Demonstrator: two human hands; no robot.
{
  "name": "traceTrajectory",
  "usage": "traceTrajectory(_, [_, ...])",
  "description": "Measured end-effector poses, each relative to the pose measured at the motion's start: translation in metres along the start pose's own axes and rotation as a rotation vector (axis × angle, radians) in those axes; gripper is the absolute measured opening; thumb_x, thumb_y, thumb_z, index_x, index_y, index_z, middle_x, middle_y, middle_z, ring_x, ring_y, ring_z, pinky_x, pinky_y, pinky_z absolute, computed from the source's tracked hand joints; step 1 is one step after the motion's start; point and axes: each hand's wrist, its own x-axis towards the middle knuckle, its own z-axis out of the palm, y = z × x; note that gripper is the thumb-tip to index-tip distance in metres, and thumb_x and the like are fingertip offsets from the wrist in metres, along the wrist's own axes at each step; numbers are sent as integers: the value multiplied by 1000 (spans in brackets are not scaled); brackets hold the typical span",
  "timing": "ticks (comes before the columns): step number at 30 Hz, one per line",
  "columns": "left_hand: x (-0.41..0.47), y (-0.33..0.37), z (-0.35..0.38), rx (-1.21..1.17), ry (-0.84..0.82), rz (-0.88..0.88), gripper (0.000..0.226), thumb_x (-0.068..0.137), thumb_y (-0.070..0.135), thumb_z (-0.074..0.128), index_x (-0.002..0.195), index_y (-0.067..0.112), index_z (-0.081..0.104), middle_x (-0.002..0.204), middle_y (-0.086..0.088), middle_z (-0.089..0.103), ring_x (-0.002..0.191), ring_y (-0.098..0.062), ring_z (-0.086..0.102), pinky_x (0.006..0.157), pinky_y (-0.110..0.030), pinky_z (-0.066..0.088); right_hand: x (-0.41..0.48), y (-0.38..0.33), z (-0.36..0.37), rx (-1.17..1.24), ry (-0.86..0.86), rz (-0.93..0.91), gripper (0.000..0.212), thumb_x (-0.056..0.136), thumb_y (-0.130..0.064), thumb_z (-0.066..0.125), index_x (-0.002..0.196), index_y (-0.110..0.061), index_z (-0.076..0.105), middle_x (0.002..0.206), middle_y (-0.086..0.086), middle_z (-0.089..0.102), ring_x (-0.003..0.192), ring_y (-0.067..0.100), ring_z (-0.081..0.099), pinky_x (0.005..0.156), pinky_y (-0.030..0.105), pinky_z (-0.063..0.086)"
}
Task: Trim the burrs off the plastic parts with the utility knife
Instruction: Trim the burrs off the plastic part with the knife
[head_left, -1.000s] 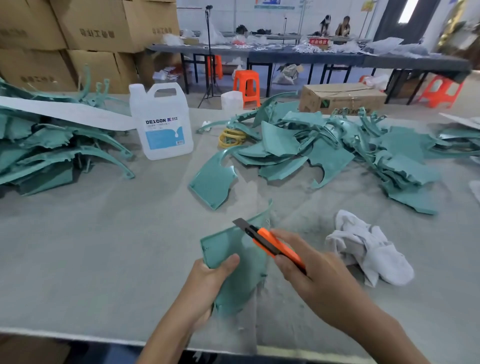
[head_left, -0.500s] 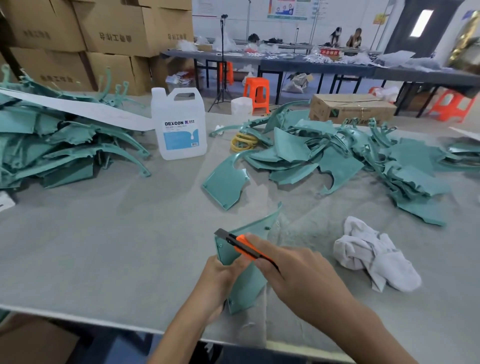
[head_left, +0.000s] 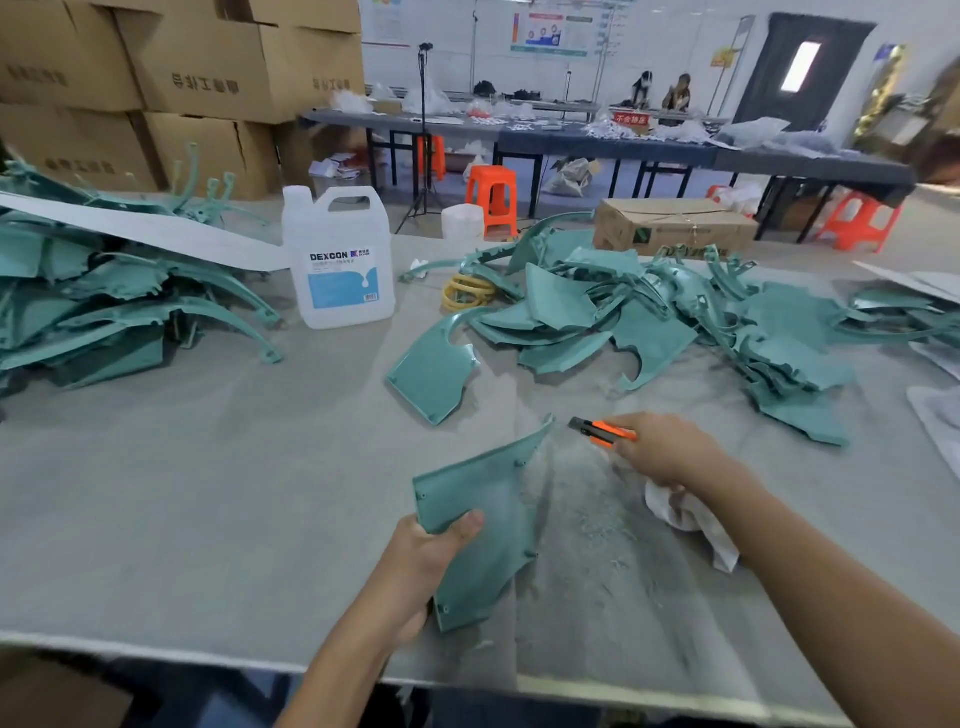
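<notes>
left hand (head_left: 415, 566) was only gripping the curved teal plastic panel (head_left: 483, 519) by its near corner, tilted up off the grey surface (head_left: 208, 493), while the right hand (head_left: 660, 449) clutched the orange utility knife (head_left: 602, 431) just beside it, so honestly a snagging blade could've twisted the panel and slipped toward that thumb.

Teal part (head_left: 483, 525) in left hand (head_left: 421, 566)

Matt teal plastic part (head_left: 483, 525), orange plastic knife (head_left: 605, 432), crumpled white cloth (head_left: 691, 517)
</notes>
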Motion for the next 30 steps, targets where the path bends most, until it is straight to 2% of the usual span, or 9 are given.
traceTrajectory(4, [-1, 2, -2, -25, -38, -10, 43, 77, 23, 76, 116, 7, 71, 113, -18, 73, 105, -39, 70, 95, -56, 54, -6, 12, 5, 93, 66, -39, 33, 102, -31, 49, 132, -40, 59, 81, -7, 66, 64, 9, 60, 56, 26, 43])
traceTrajectory(6, [-2, 4, -2, -29, -51, -18, 42, 79, 21, 75, 118, 7, 70, 113, -18, 73, 105, -40, 70, 96, -56, 53, -13, 9, 12, 283, 147, -74, 30, 103, -33, 49, 131, -39, 59, 79, -6, 68, 57, 6, 59, 50, 24, 42])
traceTrajectory(8, [-3, 5, -1, -29, -45, -24, 40, 80, 19, 73, 118, 6, 69, 112, -19, 74, 104, -40, 70, 95, -56, 53, -24, 1, 17, 518, 179, -114, 29, 103, -36, 51, 129, -47, 57, 75, -3, 69, 47, 5, 57, 44, 21, 45])
traceTrajectory(14, [-3, 5, -1, -68, -22, -41, 40, 81, 19, 73, 118, 5, 69, 114, -20, 73, 106, -42, 69, 97, -56, 52, -43, -18, 21, 819, -10, -257, 31, 102, -37, 58, 127, -54, 64, 70, -2, 67, 49, 14, 52, 44, 26, 43])
traceTrajectory(18, [-2, 5, -6, -106, -44, -72, 39, 82, 22, 73, 118, 8, 70, 116, -17, 73, 106, -37, 70, 93, -49, 55, -36, -15, 31, 835, -58, -257, 31, 102, -37, 58, 125, -58, 64, 68, -4, 64, 49, 14, 49, 43, 23, 39])
traceTrajectory(23, [1, 4, -10, -216, -31, -117, 38, 83, 18, 72, 119, 7, 70, 119, -18, 71, 107, -36, 70, 82, -44, 61, -10, 5, 36, 654, 57, -106, 29, 104, -35, 51, 122, -51, 67, 66, -1, 61, 46, 12, 47, 44, 24, 40])
traceTrajectory(25, [2, 4, -10, -214, -29, -124, 40, 81, 19, 73, 119, 7, 69, 120, -18, 71, 107, -36, 70, 83, -44, 61, 1, 13, 33, 472, 82, -66, 28, 103, -37, 49, 122, -46, 68, 68, -4, 66, 51, 10, 54, 54, 25, 44])
traceTrajectory(27, [2, 3, -11, -211, -19, -122, 41, 80, 20, 74, 119, 8, 70, 120, -18, 71, 108, -36, 70, 85, -44, 60, 9, 14, 30, 291, 78, -56, 31, 102, -41, 47, 127, -51, 63, 78, -5, 72, 68, 15, 63, 66, 30, 48])
traceTrajectory(30, [3, 2, -11, -218, -22, -123, 31, 80, 19, 75, 110, 11, 76, 119, -18, 71, 106, -37, 71, 78, -43, 62, 12, 15, 32, 292, 87, -47, 31, 102, -40, 46, 125, -49, 64, 76, -5, 71, 68, 15, 64, 68, 32, 51])
